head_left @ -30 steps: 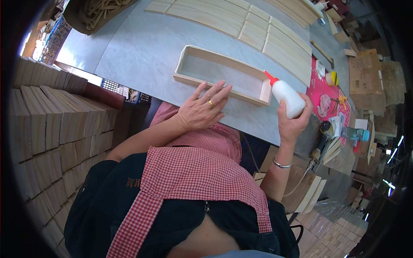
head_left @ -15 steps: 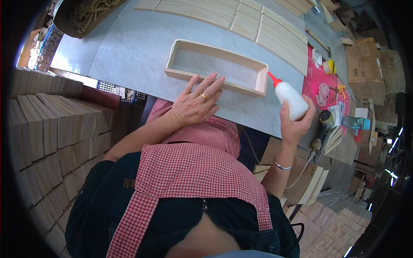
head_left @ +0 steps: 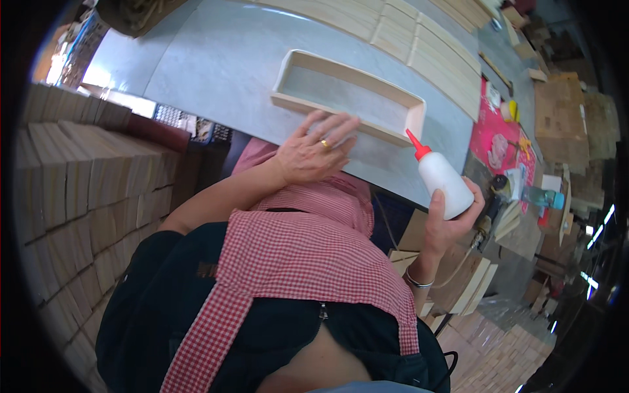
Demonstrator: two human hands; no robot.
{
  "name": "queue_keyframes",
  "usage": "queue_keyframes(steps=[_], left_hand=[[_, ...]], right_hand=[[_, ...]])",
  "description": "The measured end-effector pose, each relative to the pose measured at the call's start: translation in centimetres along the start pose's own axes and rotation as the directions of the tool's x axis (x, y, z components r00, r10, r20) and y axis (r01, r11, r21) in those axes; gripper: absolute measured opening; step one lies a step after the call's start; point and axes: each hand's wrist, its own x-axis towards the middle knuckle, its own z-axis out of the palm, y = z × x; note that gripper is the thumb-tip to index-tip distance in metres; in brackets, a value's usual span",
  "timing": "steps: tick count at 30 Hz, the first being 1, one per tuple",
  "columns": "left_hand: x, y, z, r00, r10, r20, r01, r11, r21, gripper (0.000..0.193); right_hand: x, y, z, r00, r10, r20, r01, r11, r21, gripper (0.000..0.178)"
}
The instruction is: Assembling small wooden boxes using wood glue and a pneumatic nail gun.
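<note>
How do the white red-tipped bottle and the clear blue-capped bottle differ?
The white bottle looks opaque; the clear bottle is see-through.
The white bottle tapers to a pointed red nozzle; the clear bottle has a blunt blue cap.
The white bottle is in the right hand; the clear bottle is unheld, farther right.
Shared: both have coloured tops.

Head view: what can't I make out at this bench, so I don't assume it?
All in the head view:
Left hand: motion blur on the fingers; contact with the wooden frame unclear.
Bottle: its white wall hides the fill level.
Right hand: the bottle hides part of the fingers.
Wooden panels: cut off by the top edge.
</note>
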Motion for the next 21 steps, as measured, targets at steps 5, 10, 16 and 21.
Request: queue_keyframes(steps=[5,10,16,21], left_hand=[[0.6,-0.2,-0.2,0.985,0.076,0.156,-0.066,0.996,-0.066,0.033],[-1.8,-0.4,2.5,0.995,0.058,0.076,-0.036,0.964,-0.265,0.029],[-2.0,-0.4,2.8,0.999,-0.044,-0.010,0.037,0.929,-0.368,0.027],[-1.5,-0.7,1.9,0.996,0.049,0.067,-0.030,0.963,-0.268,0.029]], right_hand=[[-0.6,-4.4,7.4,0.974,-0.066,0.218,0.023,0.980,0.196,0.057],[-0.8,-5.7,13.1,0.917,-0.239,0.319,0.118,0.927,0.356,0.056],[-0.9,-5.8,14.1,0.897,-0.258,0.360,0.136,0.934,0.331,0.058],[-0.7,-5.7,12.3,0.917,-0.248,0.313,0.172,0.952,0.252,0.059]])
